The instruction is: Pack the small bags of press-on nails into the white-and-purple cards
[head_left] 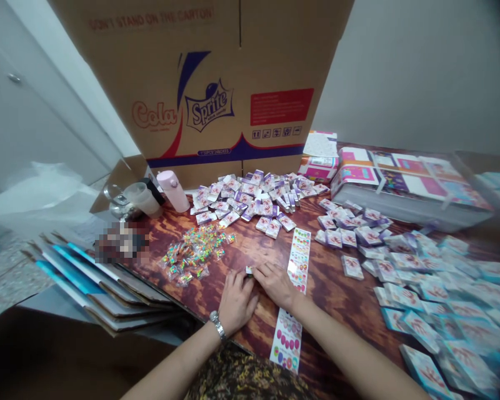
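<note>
My left hand [236,300], with a watch on its wrist, and my right hand [275,282] meet over the dark wooden table. Between their fingertips they hold a small white item [249,270], mostly covered by the fingers. A long sticker strip [299,261] lies under my right wrist. Left of the hands is a pile of small, colourful wrapped pieces [198,247]. Behind them spreads a heap of small white and purple boxes [250,194].
Many small boxes [435,289] cover the table's right side. A large carton [216,133] stands at the back, a plastic-wrapped bundle [408,186] at the back right. A pink bottle [173,190] and a clear cup [143,199] are back left; flattened cartons [108,294] lie at the left edge.
</note>
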The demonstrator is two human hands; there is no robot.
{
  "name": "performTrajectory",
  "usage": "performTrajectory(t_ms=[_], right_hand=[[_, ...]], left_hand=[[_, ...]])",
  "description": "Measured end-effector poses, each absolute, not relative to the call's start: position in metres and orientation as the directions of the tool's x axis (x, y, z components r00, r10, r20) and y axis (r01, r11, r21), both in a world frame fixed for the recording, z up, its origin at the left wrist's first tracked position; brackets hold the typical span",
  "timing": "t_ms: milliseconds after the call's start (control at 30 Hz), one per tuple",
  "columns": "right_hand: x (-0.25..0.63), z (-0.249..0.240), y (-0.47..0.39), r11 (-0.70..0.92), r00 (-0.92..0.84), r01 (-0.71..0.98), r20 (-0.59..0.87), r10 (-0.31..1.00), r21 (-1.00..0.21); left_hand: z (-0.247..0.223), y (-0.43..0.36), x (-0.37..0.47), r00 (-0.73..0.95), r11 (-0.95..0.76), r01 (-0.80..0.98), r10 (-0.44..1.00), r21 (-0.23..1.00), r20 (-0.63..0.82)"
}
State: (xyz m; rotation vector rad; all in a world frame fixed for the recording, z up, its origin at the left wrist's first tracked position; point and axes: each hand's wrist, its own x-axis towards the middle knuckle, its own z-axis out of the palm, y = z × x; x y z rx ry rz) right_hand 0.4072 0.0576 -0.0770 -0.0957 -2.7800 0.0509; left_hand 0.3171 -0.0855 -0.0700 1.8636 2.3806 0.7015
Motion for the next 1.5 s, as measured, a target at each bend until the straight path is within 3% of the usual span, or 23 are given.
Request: performTrajectory(t_ms=[200,367,467,533,733,900,1033,1133,1300,1500], right_hand=[[0.409,-0.074,0.061,1.0,-0.978,-0.006,0.206,-0.001,-0.019],[0.403,-0.079,0.058,0.998,-0.974,-0.024,0.222,-0.037,0.06],[0.397,-0.085,0.056,0.991,-0.955,-0.037,0.289,-0.074,0.128],[0.393,-0.086,0.056,0.989,-0.944,-0.042,0.318,-0.086,0.143],[0.392,-0.078,0.055,0.996,-0.956,0.002,0.293,-0.023,0.087],[0.409,-0.071,0.051,0.997,-0.982,0.04,0.179,0.052,-0.067],[0.435,-0.052,0.058,0.915,-0.976,0.155,0.084,0.199,-0.372],[0.448,-0.035,0.075,0.806,-0.944,0.239,0.066,0.324,-0.542],[0.448,-0.018,0.098,0.707,-0.855,0.367,0.08,0.512,-0.604],[0.435,-0.021,0.097,0.641,-0.813,0.406,0.062,0.578,-0.651]], left_hand=[[-0.066,-0.095,0.308,-0.267,0.112,0.88,0.921,0.462,0.285],[-0.053,-0.077,0.287,-0.346,0.115,0.839,0.867,0.532,0.358],[-0.042,-0.037,0.272,-0.304,0.124,0.889,0.88,0.441,0.365],[-0.038,-0.001,0.264,-0.225,0.123,0.945,0.916,0.303,0.331],[-0.049,0.081,0.256,-0.064,0.006,0.981,0.954,0.193,0.293],[-0.056,0.062,0.261,0.064,-0.102,0.985,0.965,0.141,0.253],[-0.051,0.024,0.259,0.161,-0.195,0.97,0.963,0.144,0.216],[-0.051,0.007,0.265,0.05,-0.081,0.984,0.98,0.156,0.193],[-0.058,0.0,0.284,-0.208,0.186,0.975,0.958,0.12,0.198],[-0.059,-0.011,0.289,-0.25,0.212,0.957,0.95,0.198,0.187]])
